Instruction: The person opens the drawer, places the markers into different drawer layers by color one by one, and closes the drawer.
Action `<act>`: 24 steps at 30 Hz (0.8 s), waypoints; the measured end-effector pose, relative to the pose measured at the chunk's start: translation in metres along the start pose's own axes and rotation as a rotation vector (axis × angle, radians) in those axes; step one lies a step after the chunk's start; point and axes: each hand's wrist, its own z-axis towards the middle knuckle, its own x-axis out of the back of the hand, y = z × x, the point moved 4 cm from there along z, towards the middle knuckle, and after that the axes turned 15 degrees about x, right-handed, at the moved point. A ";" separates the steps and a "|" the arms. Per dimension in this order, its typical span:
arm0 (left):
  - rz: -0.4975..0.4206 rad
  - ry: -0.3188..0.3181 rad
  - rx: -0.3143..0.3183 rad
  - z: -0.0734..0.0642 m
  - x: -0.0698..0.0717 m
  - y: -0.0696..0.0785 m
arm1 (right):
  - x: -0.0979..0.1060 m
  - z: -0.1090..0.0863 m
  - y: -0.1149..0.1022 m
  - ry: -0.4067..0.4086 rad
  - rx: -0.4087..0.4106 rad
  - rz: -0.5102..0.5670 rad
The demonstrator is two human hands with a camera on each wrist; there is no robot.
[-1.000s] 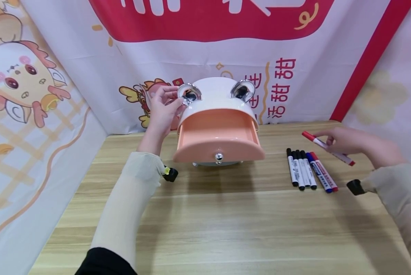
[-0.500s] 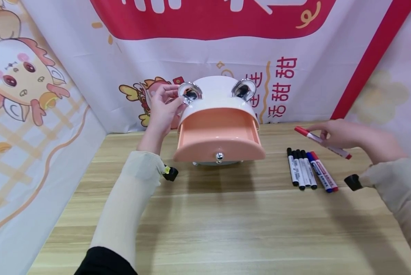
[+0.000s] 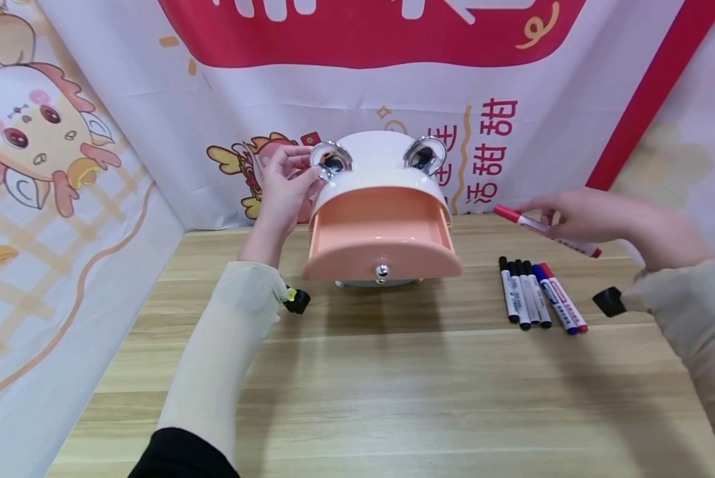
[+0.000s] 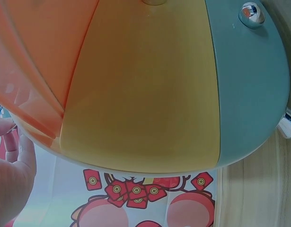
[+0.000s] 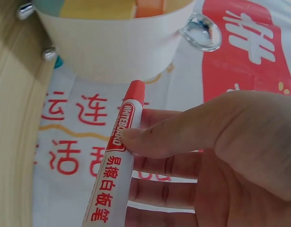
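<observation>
A white frog-faced drawer box [image 3: 376,156] stands at the back of the table, its top peach drawer [image 3: 413,257] pulled out with bare inside surfaces showing. My left hand [image 3: 282,189] pinches the silver ring-shaped eye [image 3: 331,160] on the box's left side. Below that drawer, the left wrist view shows a yellow drawer [image 4: 145,94] and a teal one [image 4: 251,85], both pushed in. Between thumb and fingers, my right hand [image 3: 590,214] holds a red-capped whiteboard marker [image 5: 114,161] above the table, right of the box, cap pointing left.
Several markers lie side by side on the wooden table [image 3: 393,398]: black-capped ones [image 3: 524,295], a blue one [image 3: 554,299] and a red one [image 3: 565,299]. A printed cloth [image 3: 357,93] hangs behind the box. The second silver eye [image 3: 424,157] sticks up at its right.
My right hand has moved left and slightly away from me with the red marker, toward the box. My left hand stays at the silver eye.
</observation>
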 end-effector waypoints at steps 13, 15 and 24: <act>-0.001 -0.006 0.001 0.000 -0.001 0.000 | 0.017 0.016 -0.035 -0.041 0.036 0.010; -0.003 -0.005 0.004 0.000 -0.001 -0.001 | 0.019 0.018 -0.041 -0.048 0.043 0.007; -0.002 -0.001 0.011 0.001 0.000 -0.001 | 0.034 0.027 -0.067 -0.034 0.094 -0.025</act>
